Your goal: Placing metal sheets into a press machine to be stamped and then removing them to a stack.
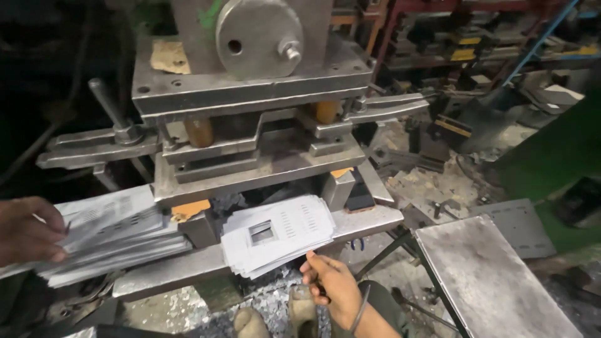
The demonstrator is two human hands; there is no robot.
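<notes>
Around the steel press (250, 94) in front of me, a lever handle (107, 103) juts from its left side, cluttered metal racks (476, 44) stand beyond it to the right, and a bare metal table (488, 275) sits at its lower right.

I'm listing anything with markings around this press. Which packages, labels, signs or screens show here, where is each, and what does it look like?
Yellow label strips: on dark blocks on the shelves at upper right, small rectangles, yellow.
Yellow-edged block: on the floor right of the press, dark with a yellow band.
Brown cardboard scrap: on the press's top plate at left, torn, plain tan.
No screens or signs show.
</notes>
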